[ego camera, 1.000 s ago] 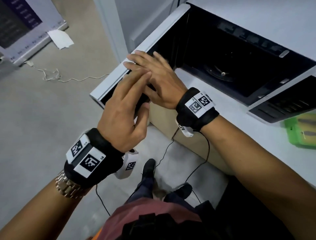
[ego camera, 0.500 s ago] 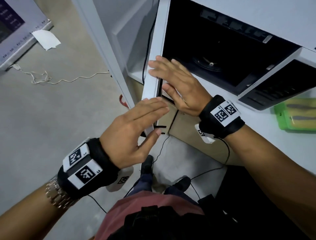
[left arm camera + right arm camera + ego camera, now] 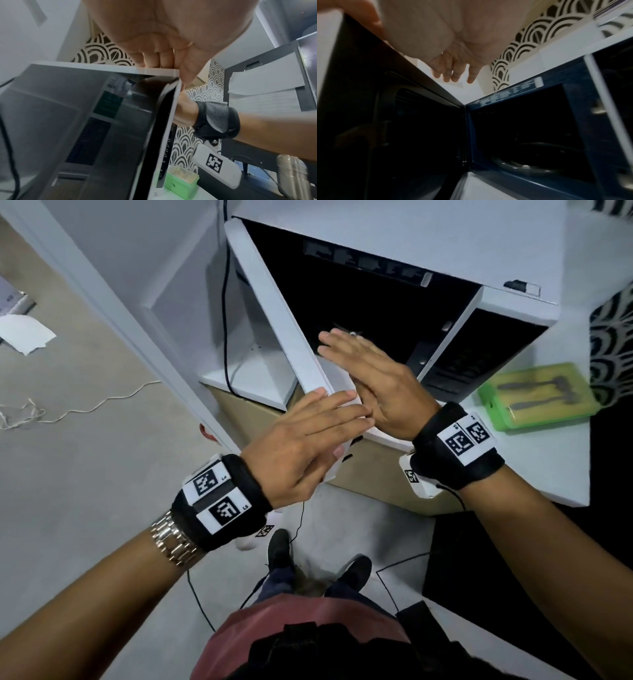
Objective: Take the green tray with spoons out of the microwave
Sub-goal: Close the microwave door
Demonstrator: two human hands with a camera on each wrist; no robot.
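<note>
Nearest the camera, both forearms reach forward from the body, each wrist wrapped in a black band with white marker tags. The left hand is held with its back up, wrist level, and its fingers are straight and close together, laid over the top edge of the microwave door. From the left wrist view the thumb lies against the door's free corner, so the hand touches the edge without curling round it.

Just beyond it, the right hand is tilted on its side, palm toward the door's inner face, its fingers stretched straight and held together, pointing toward the dark opening. From the right wrist view these fingers hang just above the door's top edge; whether the palm presses the door cannot be told. Neither hand holds anything.

Farther on, the microwave stands on the white counter with its door swung partly open, its cavity dark with the turntable ring low inside.

To the right of the microwave, the green tray lies flat on the counter with spoons lying in it, well apart from both hands.
</note>
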